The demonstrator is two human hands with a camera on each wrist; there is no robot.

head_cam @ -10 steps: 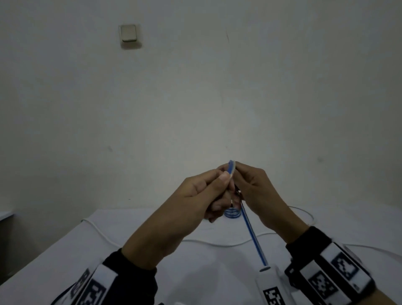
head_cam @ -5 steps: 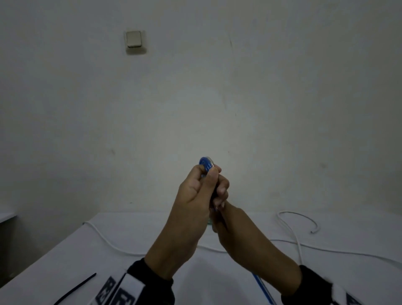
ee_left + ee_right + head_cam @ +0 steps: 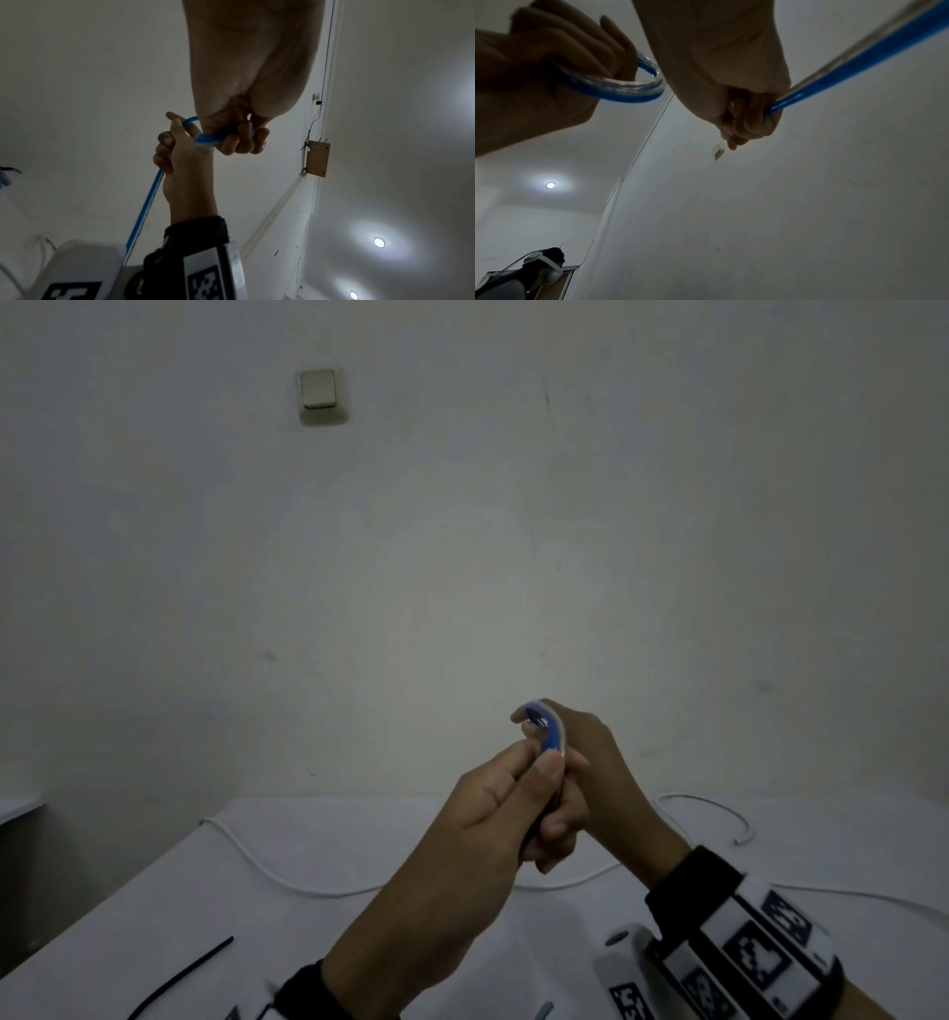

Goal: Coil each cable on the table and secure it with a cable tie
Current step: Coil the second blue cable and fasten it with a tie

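Observation:
Both hands are raised above the white table (image 3: 154, 916), working a blue cable (image 3: 550, 734) with a clear stripe. My left hand (image 3: 534, 775) pinches a small coil of it (image 3: 205, 139) between thumb and curled fingers. Just behind and to the right, my right hand (image 3: 590, 762) grips the cable's free run (image 3: 859, 60) in a fist and holds a turn over the top of the coil. From the right fist the loose tail (image 3: 144, 211) hangs down toward the wrist. On the table lie a long white cable (image 3: 287, 880) and a black cable tie (image 3: 179, 978).
The white cable's far end (image 3: 719, 814) curls at the back right of the table. A bare wall with a light switch (image 3: 318, 392) stands close behind. The table's left edge runs diagonally toward me at lower left.
My right hand has come up from under the left hand to beside and behind it, carrying the blue cable over the top of the coil. The left hand keeps its pinch.

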